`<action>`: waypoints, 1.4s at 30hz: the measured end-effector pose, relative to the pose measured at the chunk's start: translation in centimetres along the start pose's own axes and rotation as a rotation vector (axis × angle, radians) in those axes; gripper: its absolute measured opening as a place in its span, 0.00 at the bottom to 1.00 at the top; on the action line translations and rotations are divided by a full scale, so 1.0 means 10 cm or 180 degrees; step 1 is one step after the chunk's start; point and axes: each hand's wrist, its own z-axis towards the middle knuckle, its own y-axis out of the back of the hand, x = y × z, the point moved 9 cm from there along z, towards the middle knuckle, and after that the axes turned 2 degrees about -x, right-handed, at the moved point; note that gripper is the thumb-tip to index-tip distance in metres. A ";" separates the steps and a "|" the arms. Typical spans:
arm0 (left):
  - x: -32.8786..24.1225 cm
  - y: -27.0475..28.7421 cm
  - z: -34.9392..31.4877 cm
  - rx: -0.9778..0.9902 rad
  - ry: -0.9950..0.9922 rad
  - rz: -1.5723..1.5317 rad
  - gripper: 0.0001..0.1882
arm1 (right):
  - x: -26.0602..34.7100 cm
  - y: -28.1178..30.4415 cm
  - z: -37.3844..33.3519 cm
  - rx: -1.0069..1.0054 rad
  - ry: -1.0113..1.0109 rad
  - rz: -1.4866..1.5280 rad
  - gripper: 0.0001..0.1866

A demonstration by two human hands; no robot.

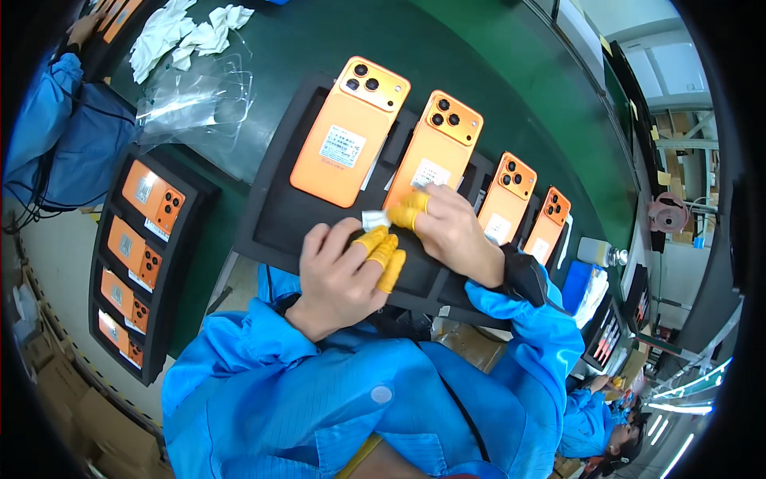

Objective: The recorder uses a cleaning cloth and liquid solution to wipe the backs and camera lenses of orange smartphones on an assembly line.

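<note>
A blue work jacket (311, 399) with a chest pocket fills the lower part of the view, nearest the camera, its sleeves reaching forward over a black foam tray (275, 227). The left hand (347, 267) and the right hand (451, 227) meet over the tray's near side, several fingertips wrapped in yellow finger cots (389, 271). Between them is a small whitish slip (374, 219). The right hand's grip is narrow, closed on the slip's right end; the left hand's fingers are curled just beside its other end, and I cannot tell whether that grip holds it too. A black wristband (523, 275) circles the right wrist.

Four orange smartphones (327, 172) lie backs up in a row along the tray, triple-lens camera bumps toward the far side, each with a white label. The second from the left is just beyond the slip. On the left, another black tray (197, 195) bears four more orange smartphones (155, 188). Crumpled white tissues (207, 36) and clear plastic film (195, 104) lie on the green tabletop (519, 88), and a co-worker's hand (81, 29) shows at upper left. A translucent bottle (594, 251) stands at right.
</note>
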 end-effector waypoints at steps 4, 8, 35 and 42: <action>0.37 0.29 0.04 -0.0119 0.0387 0.0529 0.12 | 0.07 0.00 -0.12 0.0507 0.0168 0.0169 0.13; 0.60 0.40 0.05 -0.0058 0.0569 0.0844 0.12 | -0.09 0.28 0.11 0.0015 -0.0053 -0.0154 0.11; 0.60 0.31 -0.08 0.0087 0.0420 0.0652 0.09 | -0.84 -0.05 1.43 -0.1069 -0.0666 -0.0354 0.07; 0.56 0.30 -0.01 -0.0136 0.0299 0.0639 0.10 | -0.58 -0.10 1.16 -0.0948 -0.0425 -0.0532 0.11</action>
